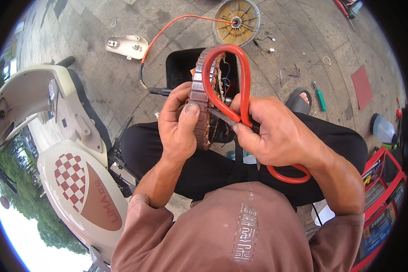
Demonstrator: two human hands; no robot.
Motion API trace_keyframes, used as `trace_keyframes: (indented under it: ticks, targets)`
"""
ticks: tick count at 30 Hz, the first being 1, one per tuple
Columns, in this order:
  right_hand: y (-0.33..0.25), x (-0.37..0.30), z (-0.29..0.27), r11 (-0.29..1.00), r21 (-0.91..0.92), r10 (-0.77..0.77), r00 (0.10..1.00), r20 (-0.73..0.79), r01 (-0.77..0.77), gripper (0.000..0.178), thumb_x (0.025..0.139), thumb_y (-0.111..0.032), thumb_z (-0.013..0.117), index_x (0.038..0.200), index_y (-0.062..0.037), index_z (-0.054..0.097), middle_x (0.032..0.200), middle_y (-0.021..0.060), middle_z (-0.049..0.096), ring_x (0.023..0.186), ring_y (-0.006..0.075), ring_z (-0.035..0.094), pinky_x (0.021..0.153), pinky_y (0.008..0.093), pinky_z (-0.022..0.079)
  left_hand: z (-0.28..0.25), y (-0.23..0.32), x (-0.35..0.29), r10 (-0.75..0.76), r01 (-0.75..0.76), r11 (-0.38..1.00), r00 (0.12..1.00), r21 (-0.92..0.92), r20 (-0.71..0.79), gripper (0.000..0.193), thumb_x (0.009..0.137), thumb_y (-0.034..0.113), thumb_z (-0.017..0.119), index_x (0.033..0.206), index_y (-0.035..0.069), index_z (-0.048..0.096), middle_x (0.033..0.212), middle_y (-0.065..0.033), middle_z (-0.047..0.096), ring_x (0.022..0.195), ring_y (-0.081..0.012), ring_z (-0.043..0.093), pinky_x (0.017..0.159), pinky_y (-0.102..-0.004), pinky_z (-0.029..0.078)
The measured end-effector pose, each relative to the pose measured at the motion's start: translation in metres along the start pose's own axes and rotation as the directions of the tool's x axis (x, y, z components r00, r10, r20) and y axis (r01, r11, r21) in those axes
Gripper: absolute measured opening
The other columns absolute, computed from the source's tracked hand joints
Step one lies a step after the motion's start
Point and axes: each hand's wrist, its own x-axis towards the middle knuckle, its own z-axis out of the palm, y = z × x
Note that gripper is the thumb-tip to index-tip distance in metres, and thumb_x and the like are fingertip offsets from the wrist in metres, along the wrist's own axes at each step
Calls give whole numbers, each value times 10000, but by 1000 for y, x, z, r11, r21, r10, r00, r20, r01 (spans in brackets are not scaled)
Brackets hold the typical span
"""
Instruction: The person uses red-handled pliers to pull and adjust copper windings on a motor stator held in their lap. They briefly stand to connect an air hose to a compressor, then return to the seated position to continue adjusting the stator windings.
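A ring-shaped motor stator [198,93], with metal teeth around its rim and copper windings at its side, stands upright in front of me. My left hand [179,124] grips its near left rim, thumb across the teeth. My right hand [274,133] is closed around scissors [245,75] with big red loop handles, near where the blades meet. One loop rises above my fist and the other shows below it. A narrow blade points left, against or very near the stator's winding side; exact contact cannot be told. Thin blue and red wires show inside the stator.
A black tub [177,68] sits behind the stator. Beyond lies a round hub cover [254,22] with an orange cable [181,17]. A cream scooter [50,158] is at left, a red toolbox [369,213] at right. A green-handled screwdriver [321,99] lies near my sandal [297,102].
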Motion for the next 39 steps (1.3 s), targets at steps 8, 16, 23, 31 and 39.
trace_keyframes:
  ticks: [8, 16, 23, 31, 39]
  targets:
    - [-2, -6, 9, 997, 48, 70, 994, -84, -66, 130, 852, -15, 582, 969, 39, 566, 706, 119, 553, 621, 222, 539, 605, 353, 447, 2, 0, 0, -28, 28, 1000, 999, -1, -25, 410, 951, 224, 623, 1212, -88, 575, 1312, -144, 532, 1150, -179, 548, 1015, -336, 426]
    - [7, -2, 9, 998, 15, -53, 995, -87, 55, 127, 837, -15, 596, 954, 20, 559, 713, 134, 542, 624, 270, 550, 606, 371, 451, -3, 1, 1, -64, 64, 998, 998, 7, -20, 411, 951, 228, 631, 1217, -82, 583, 1327, -147, 535, 1169, -180, 544, 1023, -340, 421]
    - [22, 8, -2, 957, -116, -272, 962, -26, 267, 173, 763, 0, 629, 917, 17, 552, 714, 199, 539, 646, 404, 550, 589, 436, 447, -7, -1, -1, -72, 72, 997, 997, 21, -23, 403, 951, 228, 632, 1210, -78, 590, 1320, -146, 548, 1171, -180, 543, 1030, -346, 415]
    - [20, 3, 0, 986, -42, -162, 986, -41, 160, 177, 806, -34, 602, 974, 16, 578, 726, 213, 590, 660, 411, 584, 601, 439, 467, -4, 0, 0, -76, 76, 997, 996, -7, -35, 450, 944, 259, 644, 1230, -82, 577, 1286, -145, 577, 1147, -173, 554, 1027, -343, 417]
    - [12, -6, 12, 987, 150, 65, 993, -94, -51, 174, 837, -62, 578, 990, 21, 579, 736, 226, 613, 650, 411, 601, 615, 433, 484, -2, 0, 0, -78, 77, 997, 996, -20, -33, 473, 951, 259, 637, 1271, -80, 553, 1250, -133, 599, 1128, -162, 563, 1016, -331, 426]
